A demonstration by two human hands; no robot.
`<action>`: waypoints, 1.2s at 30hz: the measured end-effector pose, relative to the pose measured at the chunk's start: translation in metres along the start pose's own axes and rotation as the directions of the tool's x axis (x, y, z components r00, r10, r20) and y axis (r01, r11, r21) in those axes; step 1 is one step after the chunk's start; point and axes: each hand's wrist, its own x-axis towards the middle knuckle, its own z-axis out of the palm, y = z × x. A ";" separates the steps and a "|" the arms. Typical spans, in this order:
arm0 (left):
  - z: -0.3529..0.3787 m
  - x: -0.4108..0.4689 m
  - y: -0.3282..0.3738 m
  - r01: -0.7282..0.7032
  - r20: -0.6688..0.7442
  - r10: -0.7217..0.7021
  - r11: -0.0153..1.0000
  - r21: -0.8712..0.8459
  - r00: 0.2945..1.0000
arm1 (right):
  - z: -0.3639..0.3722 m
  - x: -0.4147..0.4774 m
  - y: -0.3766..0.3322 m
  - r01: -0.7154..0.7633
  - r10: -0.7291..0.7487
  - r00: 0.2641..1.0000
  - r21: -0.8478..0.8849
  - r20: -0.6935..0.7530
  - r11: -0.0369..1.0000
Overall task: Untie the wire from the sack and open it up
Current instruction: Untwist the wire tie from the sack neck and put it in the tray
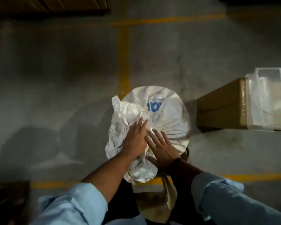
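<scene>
Pressing sack (pixel 167 116) on floor (pixel 71 78), hands open: left hand (pixel 134 141) on crumpled top (pixel 122 112), right hand (pixel 161 147) beside it. Wire not visible; probably at cinch (pixel 145 116) just beyond left hand. Find twist, unwind, avoid tearing.

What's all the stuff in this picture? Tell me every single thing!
sack: one, white with blue print, on the floor in the middle, top bunched up
wire: none that I can see
cardboard box: one, brown, on the floor right of the sack
plastic wrapping: clear, lying on the box
yellow lines: several, painted on the floor
floor: grey, all around
wooden stack: brown, top left edge, too dark to tell more
left hand: one, flat on the sack's bunched top
right hand: one, fingers spread on the sack
sleeves: two, light blue, at the bottom
</scene>
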 end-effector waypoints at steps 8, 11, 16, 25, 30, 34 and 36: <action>0.047 0.087 -0.007 -0.013 -0.050 -0.010 0.896 -0.444 0.999 | 0.123 0.062 0.076 0.034 -0.029 0.999 -0.154 0.039 0.988; 0.074 0.113 -0.014 -0.068 -0.132 0.011 0.898 -0.435 0.991 | 0.160 0.086 0.087 0.055 -0.067 0.996 -0.175 -0.062 0.983; 0.115 0.116 -0.039 -0.169 -0.215 0.100 0.927 -0.334 0.971 | 0.191 0.117 0.081 0.098 -0.149 0.920 -0.153 -0.362 0.983; 0.118 0.041 -0.034 -0.244 -0.406 0.170 0.960 -0.139 0.898 | 0.166 0.083 0.053 -0.216 0.203 0.948 -0.028 -0.245 0.976; 0.132 -0.014 -0.028 -0.381 -0.448 0.374 0.921 0.080 0.812 | 0.151 0.043 0.044 -0.317 0.348 0.903 0.155 -0.253 0.936; 0.155 -0.031 -0.027 -0.379 -0.264 0.390 0.921 0.092 0.882 | 0.139 0.024 0.055 -0.332 0.366 0.914 0.195 -0.177 0.923; 0.167 -0.031 -0.027 -0.349 -0.196 0.372 0.926 0.144 0.907 | 0.137 0.019 0.062 -0.347 0.376 0.910 0.175 -0.175 0.921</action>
